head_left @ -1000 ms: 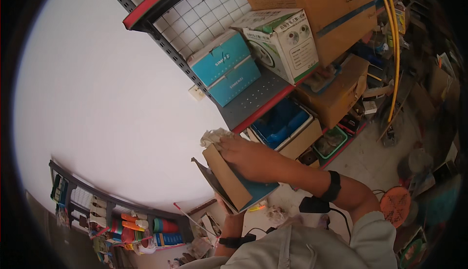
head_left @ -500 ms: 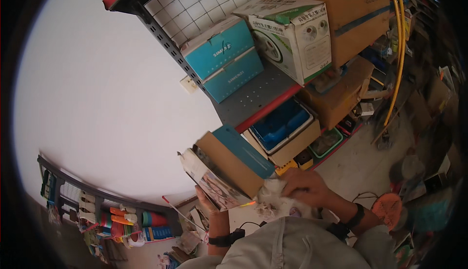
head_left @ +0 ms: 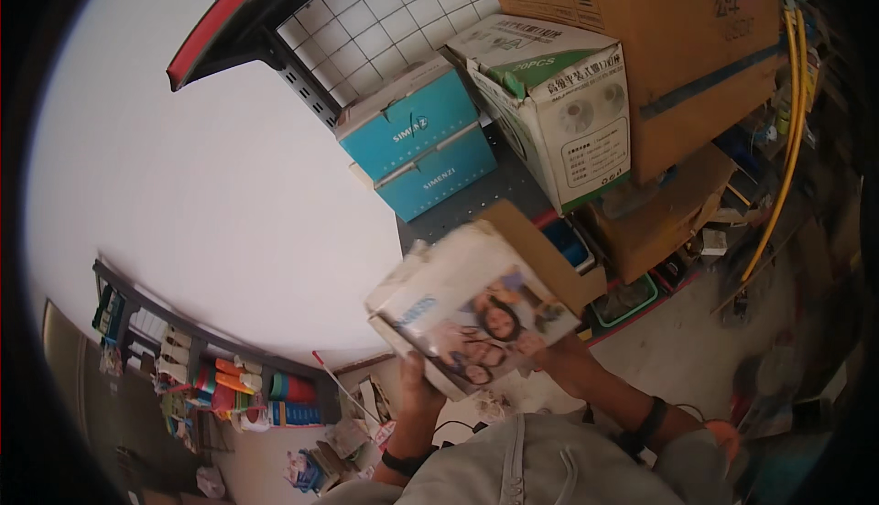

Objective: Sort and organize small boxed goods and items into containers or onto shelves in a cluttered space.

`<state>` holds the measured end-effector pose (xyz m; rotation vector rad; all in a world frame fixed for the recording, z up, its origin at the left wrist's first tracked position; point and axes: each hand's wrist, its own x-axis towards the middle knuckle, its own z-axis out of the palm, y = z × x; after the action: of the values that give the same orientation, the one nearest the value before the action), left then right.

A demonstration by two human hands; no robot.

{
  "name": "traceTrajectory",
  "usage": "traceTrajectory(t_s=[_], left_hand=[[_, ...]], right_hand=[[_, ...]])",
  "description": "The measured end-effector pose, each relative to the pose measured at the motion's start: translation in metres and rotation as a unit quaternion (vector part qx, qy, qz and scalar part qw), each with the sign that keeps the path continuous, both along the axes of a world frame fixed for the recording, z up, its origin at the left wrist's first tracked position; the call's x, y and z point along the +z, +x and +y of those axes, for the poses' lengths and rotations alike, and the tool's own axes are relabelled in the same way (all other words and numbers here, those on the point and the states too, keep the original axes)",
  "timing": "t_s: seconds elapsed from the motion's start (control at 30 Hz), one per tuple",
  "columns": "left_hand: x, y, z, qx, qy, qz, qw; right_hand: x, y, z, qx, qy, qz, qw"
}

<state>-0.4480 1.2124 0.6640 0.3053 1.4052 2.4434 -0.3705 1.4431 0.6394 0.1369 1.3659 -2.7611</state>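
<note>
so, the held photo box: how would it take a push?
Probably fairly stiff: the photo box shows broad, flat cardboard faces. Its upper edge may crush first, as it looks ragged. Unlikely to roll, being boxy with squarish corners. Heft: can't tell, contents hidden.

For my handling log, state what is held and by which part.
A white printed box: the left grip holds its lower-left edge. The right grip is at its lower-right edge, partly hidden; its exact hold cannot be told.
</note>
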Motion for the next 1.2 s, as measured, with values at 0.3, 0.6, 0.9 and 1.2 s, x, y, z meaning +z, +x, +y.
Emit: traceTrajectory(t_s=[0.3, 0.6, 0.9, 1.2], left_hand=[[-0.017, 0.038, 0.088, -0.073, -0.320, 0.057, 0.943], [0.114, -0.041, 0.114, -0.036, -0.468, 0.401, 0.787], [0.223, -0.196, 0.226, 0.330, -0.583, 0.657, 0.346], [0.220, -0.234, 0.246, 0.276, -0.634, 0.564, 0.452]], right_hand=[[-0.075, 0.057, 0.059, -0.264, -0.039, 0.081, 0.960], [-0.069, 0.108, 0.136, -0.252, -0.238, 0.035, 0.937], [-0.078, 0.126, 0.126, -0.278, -0.270, -0.009, 0.922], [-0.091, 0.144, 0.134, -0.343, -0.247, -0.033, 0.906]])
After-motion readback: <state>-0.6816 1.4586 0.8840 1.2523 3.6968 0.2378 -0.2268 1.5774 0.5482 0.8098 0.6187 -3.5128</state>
